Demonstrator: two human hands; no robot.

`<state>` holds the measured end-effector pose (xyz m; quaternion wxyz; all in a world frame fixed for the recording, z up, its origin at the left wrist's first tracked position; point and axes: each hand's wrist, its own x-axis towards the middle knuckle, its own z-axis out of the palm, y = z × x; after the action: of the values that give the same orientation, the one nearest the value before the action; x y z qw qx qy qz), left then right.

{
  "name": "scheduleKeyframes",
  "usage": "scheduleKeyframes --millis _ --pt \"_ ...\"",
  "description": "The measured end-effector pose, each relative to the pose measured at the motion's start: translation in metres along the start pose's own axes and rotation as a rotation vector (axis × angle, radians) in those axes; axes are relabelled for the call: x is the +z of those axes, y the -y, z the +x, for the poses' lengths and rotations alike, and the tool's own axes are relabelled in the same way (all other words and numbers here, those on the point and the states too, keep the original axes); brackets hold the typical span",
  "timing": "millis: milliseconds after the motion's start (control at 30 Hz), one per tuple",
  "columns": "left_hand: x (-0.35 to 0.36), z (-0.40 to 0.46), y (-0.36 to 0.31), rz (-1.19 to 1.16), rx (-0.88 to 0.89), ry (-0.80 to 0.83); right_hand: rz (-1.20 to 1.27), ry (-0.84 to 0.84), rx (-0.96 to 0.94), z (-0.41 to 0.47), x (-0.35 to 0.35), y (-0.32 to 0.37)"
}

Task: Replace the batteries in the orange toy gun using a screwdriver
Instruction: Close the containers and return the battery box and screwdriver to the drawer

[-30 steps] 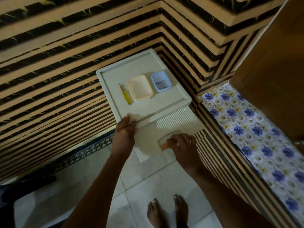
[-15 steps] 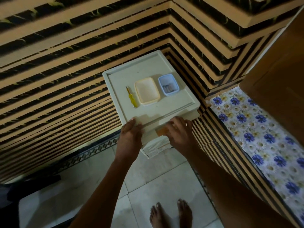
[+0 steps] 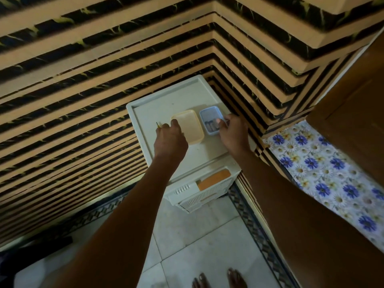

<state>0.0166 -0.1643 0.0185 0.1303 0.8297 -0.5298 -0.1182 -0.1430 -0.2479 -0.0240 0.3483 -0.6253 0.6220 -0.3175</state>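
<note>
We see both arms stretched out over the white drawer unit (image 3: 182, 100) in the wall corner. On its top, the cream tray (image 3: 190, 125) serves as our landmark. Left of it, the left hand (image 3: 170, 140) curls its fingers over the yellow screwdriver (image 3: 158, 125). Right of it, the right hand (image 3: 233, 134) grips the blue box (image 3: 207, 116) rim. Below it, an orange thing (image 3: 214, 179), perhaps the toy gun, lies in the drawer.

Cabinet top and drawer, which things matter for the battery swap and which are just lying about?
For the job:
screwdriver under the left hand
blue tray with batteries, at the right hand
orange item in the drawer

Lying about:
cream tray
floral cloth
</note>
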Motion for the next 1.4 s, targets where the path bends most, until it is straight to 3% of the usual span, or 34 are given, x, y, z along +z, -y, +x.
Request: scheduleKeyframes --millis 167,400,600,767,900,1100,1400 --pt "0.005 -0.001 -0.005 -0.235 -0.114 -0.078 0.352 -0.008 0.197 0.0 -0.001 0.0" --pt "0.004 -0.015 -0.009 -0.502 -0.292 -0.061 0.456 -0.056 0.298 -0.037 -0.034 -0.015" --pt "0.015 -0.087 -0.018 -0.586 -0.189 -0.118 0.377 -0.15 0.191 -0.106 -0.07 -0.054" --pt "0.041 -0.175 -0.025 -0.765 -0.168 -0.019 0.268 -0.173 0.201 -0.161 -0.086 -0.109" --pt "0.076 -0.215 -0.024 -0.866 -0.296 0.127 0.191 -0.15 0.278 -0.184 -0.083 -0.152" --pt "0.156 -0.206 -0.003 -0.775 -0.428 0.154 0.204 -0.135 0.35 -0.178 -0.048 -0.197" --pt "0.246 -0.114 0.047 -0.661 -0.513 0.053 0.3 -0.08 0.276 -0.107 0.047 -0.226"
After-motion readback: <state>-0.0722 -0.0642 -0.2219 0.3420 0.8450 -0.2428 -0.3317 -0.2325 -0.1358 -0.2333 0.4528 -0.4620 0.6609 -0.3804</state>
